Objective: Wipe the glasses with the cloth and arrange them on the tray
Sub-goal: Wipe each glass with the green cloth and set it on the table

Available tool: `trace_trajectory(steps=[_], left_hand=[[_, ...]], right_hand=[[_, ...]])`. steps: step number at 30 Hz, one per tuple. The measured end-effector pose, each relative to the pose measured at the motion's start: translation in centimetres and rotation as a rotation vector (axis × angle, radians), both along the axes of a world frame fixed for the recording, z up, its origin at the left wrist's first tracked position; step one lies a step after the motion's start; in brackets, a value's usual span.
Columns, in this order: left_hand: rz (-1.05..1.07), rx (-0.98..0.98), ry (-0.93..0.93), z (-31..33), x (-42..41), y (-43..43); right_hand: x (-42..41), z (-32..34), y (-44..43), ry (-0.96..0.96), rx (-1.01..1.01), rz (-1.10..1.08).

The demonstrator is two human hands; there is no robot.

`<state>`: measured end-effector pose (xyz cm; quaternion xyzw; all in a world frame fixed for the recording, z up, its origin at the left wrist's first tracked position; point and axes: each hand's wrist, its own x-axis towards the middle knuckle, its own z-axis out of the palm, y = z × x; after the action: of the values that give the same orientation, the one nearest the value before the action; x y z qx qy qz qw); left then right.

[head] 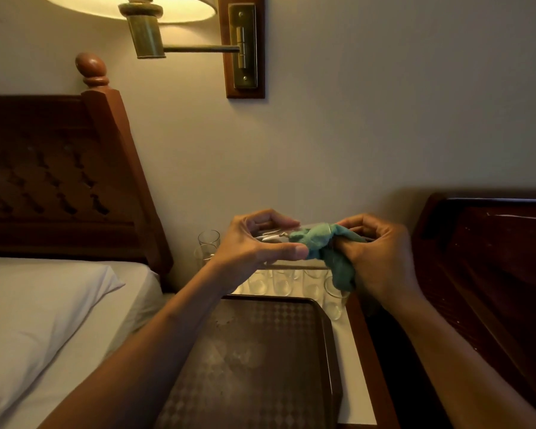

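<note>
a: green cloth [325, 246], bunched against the open end of a clear glass [270, 235]?
b: yes. held sideways in mid-air, 12 o'clock of the tray [260, 351].
a: left hand [254, 243]?
b: wrapped round the glass, fingers curled over the top, thumb underneath, closed end toward 9 o'clock.
a: right hand [381, 255]?
b: clenched round the cloth, pressing a wad at the glass from 3 o'clock. loose end hanging toward 6 o'clock.
a: the tray itself?
b: dark brown, diamond-patterned, lying on the white-topped nightstand [353, 366], between the 2 forearms.
a: more glassware?
b: row of glasses [279, 284] on the nightstand, just past the tray's far edge, 12 to 1 o'clock of it. cannot tell the count, partly hidden behind the hands. 1 taller glass [209, 239] at 11 o'clock, near the wall.
a: surroundings?
b: white pillow [44, 305] at 9 o'clock, carved wooden headboard [59, 181] at 10 o'clock, lit wall lamp [143, 23] at 12 o'clock.
</note>
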<state>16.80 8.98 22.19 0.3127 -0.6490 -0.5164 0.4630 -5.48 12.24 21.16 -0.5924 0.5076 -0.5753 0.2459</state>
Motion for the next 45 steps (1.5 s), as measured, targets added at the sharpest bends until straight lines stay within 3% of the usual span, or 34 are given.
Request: trace_trajectory(steps=[5,7,9,12,14,16,18,19,20,22,24,25,27,29,31,35,38,41,43,45], left_hand=[[0.036,0.106,0.029,0.6,-0.3,-0.4],[0.086,0.249,0.063,1.1,-0.4,-0.3],[0.156,0.259,0.043,1.2,-1.1,-0.3],[0.207,-0.002,0.043,0.8,-2.6,0.1],[0.238,-0.298,0.052,0.2,-3.1,0.2],[0.282,-0.696,-0.041,-0.6,-2.8,0.0],[0.308,-0.924,-0.113,-0.9,-2.4,0.0],[0.326,-0.907,-0.109,-0.8,-2.3,0.0],[0.317,-0.759,-0.065,-0.2,-2.2,0.0],[0.237,-0.186,0.030,1.3,-1.9,0.0],[0.192,0.299,-0.131,2.5,-1.3,-0.2],[0.198,0.439,-0.216,2.9,-1.2,-0.1],[0.250,0.453,-0.202,3.1,-1.6,0.4],[0.269,0.236,0.012,2.6,-2.6,0.8],[0.272,-0.115,0.138,1.6,-3.1,1.3],[0.352,-1.045,-0.116,-0.3,-1.9,0.3],[0.353,-1.325,-0.211,-1.0,-1.3,0.0],[0.403,-1.178,-0.177,-1.5,-1.5,0.0],[0.405,-0.809,-0.092,-0.7,-2.2,0.5],[0.308,-0.254,0.030,0.7,-2.5,0.6]], right_hand=[[-1.4,0.7,0.5,-0.085,0.182,0.419],[-1.8,0.9,0.4,0.061,0.127,0.447],[-1.2,0.9,0.3,0.136,0.069,0.415],[0.3,0.7,0.4,-0.012,0.064,0.338],[0.6,0.6,0.2,-0.151,0.168,0.312],[0.5,0.7,0.0,-0.295,0.368,0.377],[-0.1,1.1,0.3,-0.428,0.476,0.528],[-0.4,1.4,0.6,-0.457,0.495,0.597],[-0.7,1.6,0.8,-0.434,0.471,0.642],[-0.9,1.3,1.1,-0.185,0.307,0.624],[-0.2,0.8,1.0,0.050,0.079,0.526],[0.3,0.5,1.1,0.073,0.000,0.499],[1.0,0.1,1.2,0.017,-0.085,0.437],[1.1,0.2,1.2,-0.058,-0.069,0.357],[1.1,0.5,1.0,-0.176,0.032,0.304],[1.7,1.5,1.0,-0.553,0.419,0.471],[1.6,1.8,1.4,-0.684,0.584,0.618],[1.3,1.5,1.2,-0.574,0.489,0.562],[1.0,1.2,1.1,-0.369,0.317,0.490],[0.5,1.1,1.2,-0.183,0.087,0.488]])
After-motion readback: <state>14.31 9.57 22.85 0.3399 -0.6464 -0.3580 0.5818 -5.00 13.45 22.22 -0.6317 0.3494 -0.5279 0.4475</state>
